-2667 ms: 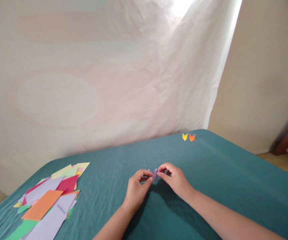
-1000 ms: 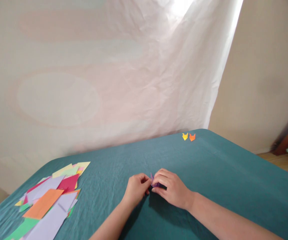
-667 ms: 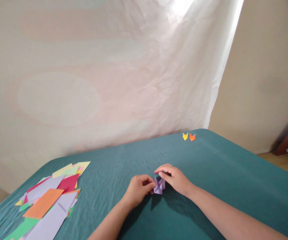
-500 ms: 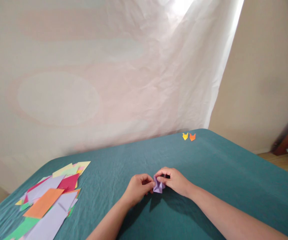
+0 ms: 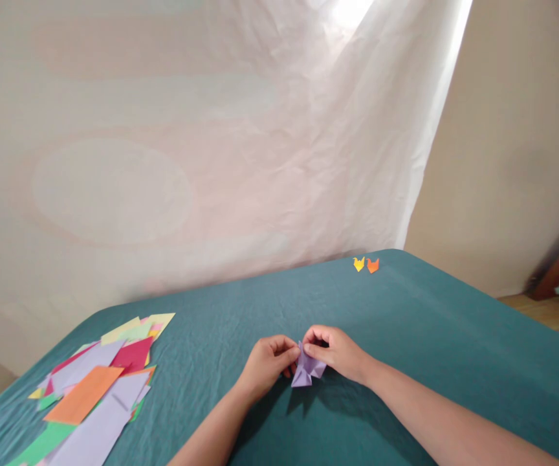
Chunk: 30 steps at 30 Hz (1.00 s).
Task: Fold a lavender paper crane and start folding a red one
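Note:
A small purple folded paper [image 5: 307,370] is held up between both hands, just over the green cloth. Its folds stand apart, with pointed flaps hanging down below the fingers. My left hand [image 5: 270,364] pinches its left upper edge between thumb and fingers. On the other side, my right hand [image 5: 336,351] pinches the upper right part, and its fingertips cover some of the paper. A shadow of the paper and hands falls on the cloth beneath.
Loose colored paper sheets [image 5: 88,395] lie in an overlapping pile on the left of the table [image 5: 221,310]. Near the far right corner sit a yellow folded paper bird [image 5: 359,265] and an orange one [image 5: 372,266]. Behind the table hangs a pale curtain [image 5: 260,175].
The purple paper has turned and spread, its pointed flaps now reaching lower and wider. Both hands have shifted their pinch slightly along its upper edge.

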Available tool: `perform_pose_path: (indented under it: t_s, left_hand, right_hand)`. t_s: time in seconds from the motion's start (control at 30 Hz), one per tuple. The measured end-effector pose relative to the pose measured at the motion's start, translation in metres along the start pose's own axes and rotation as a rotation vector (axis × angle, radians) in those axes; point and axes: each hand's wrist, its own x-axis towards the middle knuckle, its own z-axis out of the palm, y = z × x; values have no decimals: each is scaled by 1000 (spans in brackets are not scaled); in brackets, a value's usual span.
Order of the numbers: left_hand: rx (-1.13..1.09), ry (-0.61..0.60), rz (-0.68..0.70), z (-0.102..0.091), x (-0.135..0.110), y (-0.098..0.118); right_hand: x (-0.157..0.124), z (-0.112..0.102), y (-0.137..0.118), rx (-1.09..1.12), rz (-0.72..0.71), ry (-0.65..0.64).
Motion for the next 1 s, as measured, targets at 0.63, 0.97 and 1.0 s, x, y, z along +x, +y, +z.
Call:
perform_pose_path:
  t_s: [0.63,0.97,1.0]
  left_hand:
    - [23,50,22,2,-1,2]
    - [-2,36,30,1,2,-6]
    - [9,39,34,1,1,-6]
  right_hand:
    - [0,2,-2,30,18,-3]
    - [0,3,0,25,12,3]
    - [0,3,0,26,13,4]
